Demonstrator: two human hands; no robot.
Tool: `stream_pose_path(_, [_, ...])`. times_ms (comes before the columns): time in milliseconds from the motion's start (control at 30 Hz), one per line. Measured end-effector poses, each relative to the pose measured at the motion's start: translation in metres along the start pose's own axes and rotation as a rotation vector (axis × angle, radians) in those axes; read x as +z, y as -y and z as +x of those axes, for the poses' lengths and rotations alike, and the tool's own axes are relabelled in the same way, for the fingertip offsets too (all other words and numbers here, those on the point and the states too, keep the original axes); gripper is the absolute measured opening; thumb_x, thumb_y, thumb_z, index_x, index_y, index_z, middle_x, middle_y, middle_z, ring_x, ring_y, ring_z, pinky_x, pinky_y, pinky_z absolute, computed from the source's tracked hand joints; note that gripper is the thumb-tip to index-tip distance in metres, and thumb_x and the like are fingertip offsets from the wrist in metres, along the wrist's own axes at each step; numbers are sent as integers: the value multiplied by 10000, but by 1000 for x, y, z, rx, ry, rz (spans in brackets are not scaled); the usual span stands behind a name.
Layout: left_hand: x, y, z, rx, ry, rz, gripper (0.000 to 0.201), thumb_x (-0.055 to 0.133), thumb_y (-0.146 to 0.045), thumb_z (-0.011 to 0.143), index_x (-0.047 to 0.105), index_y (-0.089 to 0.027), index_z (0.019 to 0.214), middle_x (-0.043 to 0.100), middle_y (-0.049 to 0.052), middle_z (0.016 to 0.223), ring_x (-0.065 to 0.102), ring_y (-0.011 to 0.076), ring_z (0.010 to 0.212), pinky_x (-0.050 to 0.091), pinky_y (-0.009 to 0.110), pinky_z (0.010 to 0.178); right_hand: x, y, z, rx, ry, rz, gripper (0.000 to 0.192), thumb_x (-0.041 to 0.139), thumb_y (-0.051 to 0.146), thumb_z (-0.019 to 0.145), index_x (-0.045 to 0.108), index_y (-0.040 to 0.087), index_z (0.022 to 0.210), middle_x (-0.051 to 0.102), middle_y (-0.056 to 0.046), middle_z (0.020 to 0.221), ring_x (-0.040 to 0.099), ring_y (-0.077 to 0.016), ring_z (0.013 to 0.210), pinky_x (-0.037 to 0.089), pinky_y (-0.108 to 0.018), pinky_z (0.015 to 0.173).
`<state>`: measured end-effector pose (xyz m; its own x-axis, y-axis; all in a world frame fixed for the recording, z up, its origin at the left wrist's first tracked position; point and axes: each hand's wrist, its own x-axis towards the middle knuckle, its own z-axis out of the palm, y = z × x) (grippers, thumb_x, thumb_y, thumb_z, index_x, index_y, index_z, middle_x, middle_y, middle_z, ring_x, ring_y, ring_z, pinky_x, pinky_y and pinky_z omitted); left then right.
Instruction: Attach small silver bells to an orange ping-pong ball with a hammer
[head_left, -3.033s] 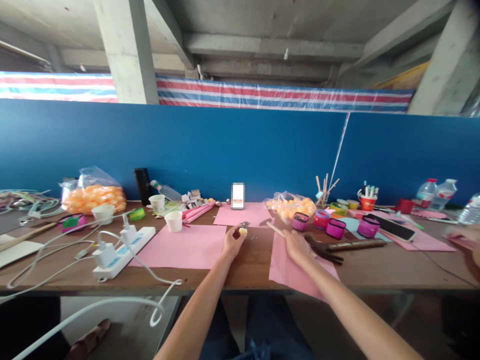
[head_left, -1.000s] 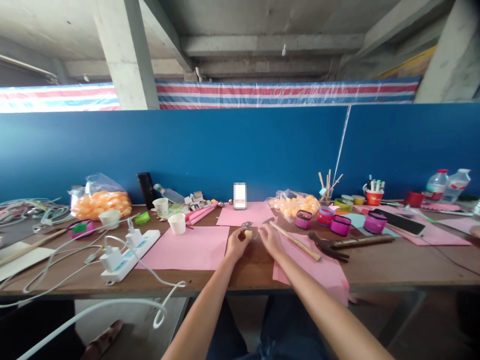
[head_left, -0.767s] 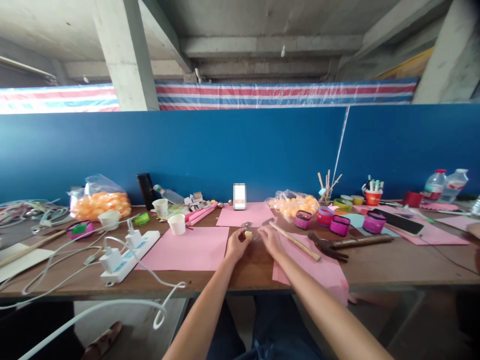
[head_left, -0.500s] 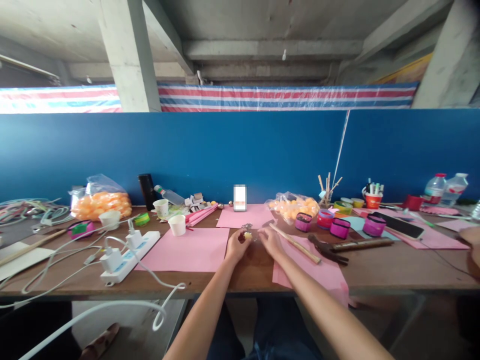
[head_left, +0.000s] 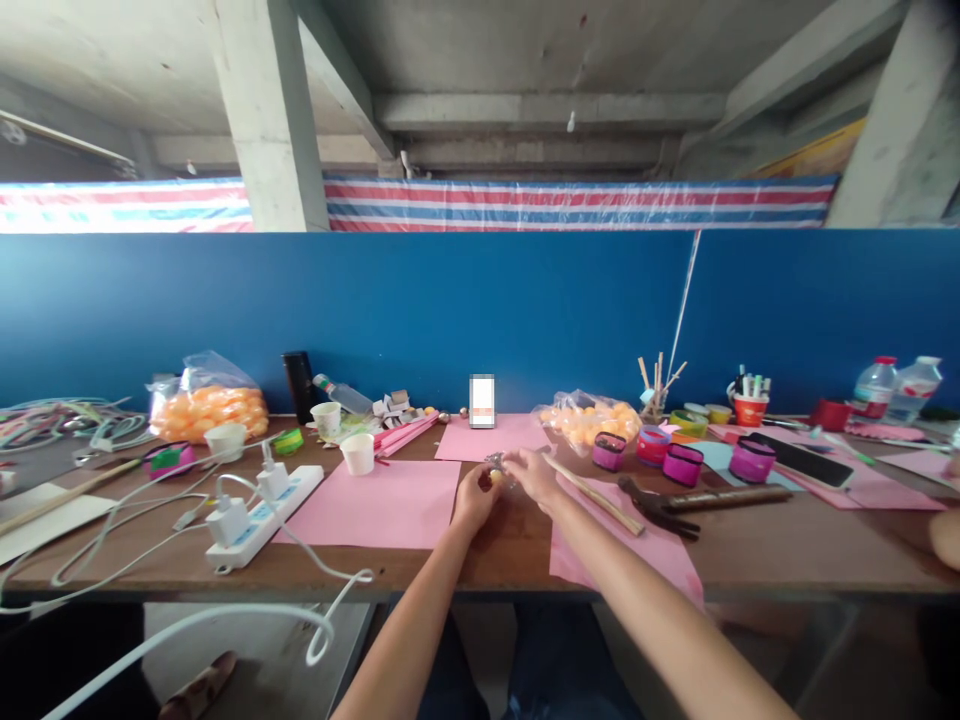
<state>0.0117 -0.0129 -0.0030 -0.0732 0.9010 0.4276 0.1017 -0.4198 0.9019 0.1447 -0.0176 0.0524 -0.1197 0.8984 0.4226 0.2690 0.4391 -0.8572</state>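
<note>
My left hand (head_left: pixel 474 500) is curled closed around a small pale-yellow piece (head_left: pixel 496 480), too small to name. Just above it, my right hand (head_left: pixel 534 476) reaches over with its fingers bent together at some small shiny metal pieces (head_left: pixel 493 460). What lies between those fingertips is hidden. Both hands are over the brown table, between two pink paper sheets. A wooden stick (head_left: pixel 600 497) and a claw hammer (head_left: pixel 720 498) lie to the right of my right hand.
At left are a white power strip (head_left: pixel 262 525) with loose cables, paper cups and a bag of orange balls (head_left: pixel 214 412). Another bag of orange balls (head_left: pixel 589 418), purple-banded containers (head_left: pixel 682 465) and a phone (head_left: pixel 806 460) are on the right. A blue partition (head_left: pixel 480 310) stands behind.
My right hand has moved left and over the small shiny pieces, closer to my left hand. The left hand stays in place around the yellowish piece. The view has shifted slightly.
</note>
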Motion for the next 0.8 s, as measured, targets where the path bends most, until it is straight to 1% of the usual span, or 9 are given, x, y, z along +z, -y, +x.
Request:
stream_pose_path(167, [0,5,3,-9,-23,3,336,618,-136,625,575,-160,957,637,75,940,609,160,805,492,293,719,11,-15,0,39,-44,88,188,519,335,710,570,177,797,633,-17,697,583,-147,608,446,-238,525])
stream_pose_path(333, [0,7,4,-4,-44,10,309,604,-131,627,570,-152,934,630,68,922,605,146,773,494,278,700,12,-30,-6,42,-73,132,207,540,365,710,585,180,791,646,-34,772,592,-173,729,461,-279,663])
stream_pose_path(467, [-1,10,5,3,-48,15,311,605,-121,618,563,-153,925,626,58,888,599,142,758,490,277,700,11,-32,-7,36,-43,145,210,577,371,691,616,180,768,656,-31,796,590,-187,787,442,-295,745])
stream_pose_path(600, [0,15,6,-7,-50,-1,326,623,-137,607,552,-151,925,626,67,888,600,150,755,492,281,672,13,-30,-7,36,-6,156,251,593,406,676,640,177,764,667,-32,804,593,-196,792,437,-302,751])
stream_pose_path(700, [0,18,7,-4,-54,-20,322,636,-142,595,547,-149,904,628,68,878,606,153,748,493,287,667,13,-30,-7,30,12,158,271,597,426,673,658,175,755,668,-41,853,591,-201,827,429,-303,777])
stream_pose_path(800, [0,19,7,5,-44,-55,315,642,-155,602,542,-151,901,634,64,857,610,152,754,493,287,675,12,-29,-8,19,23,153,249,620,408,662,672,173,725,655,-53,931,577,-209,902,410,-303,827])
